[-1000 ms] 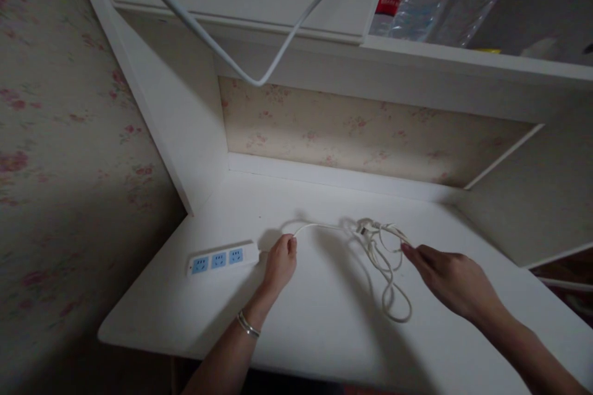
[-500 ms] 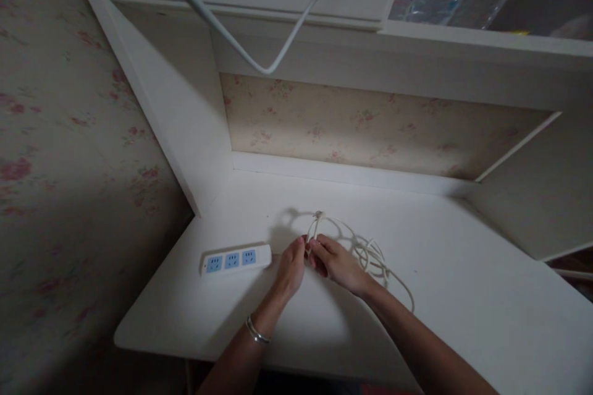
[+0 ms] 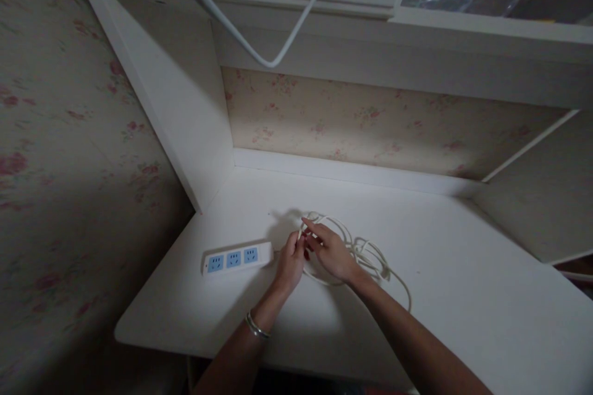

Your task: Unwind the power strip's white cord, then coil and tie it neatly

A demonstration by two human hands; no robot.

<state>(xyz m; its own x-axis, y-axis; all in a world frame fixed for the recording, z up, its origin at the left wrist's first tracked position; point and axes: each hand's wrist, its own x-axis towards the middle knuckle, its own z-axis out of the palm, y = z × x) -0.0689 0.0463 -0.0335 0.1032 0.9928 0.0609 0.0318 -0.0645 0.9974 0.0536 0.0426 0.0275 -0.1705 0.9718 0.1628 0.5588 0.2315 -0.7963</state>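
Looped cream cable crowds the right hand; a white, blue-socketed power strip blocks the left hand's outer side; flat white desktop lies open farther right.

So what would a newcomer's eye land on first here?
Probably the power strip with its three blue sockets, lying at the left of the white desk. Next, the left hand and right hand close together on the pale cord, whose loops spread rightward.

Pretty dim shot tbh, soft shadows around both hands on the tabletop, its front left corner fading into murk, slightly blurry overall.
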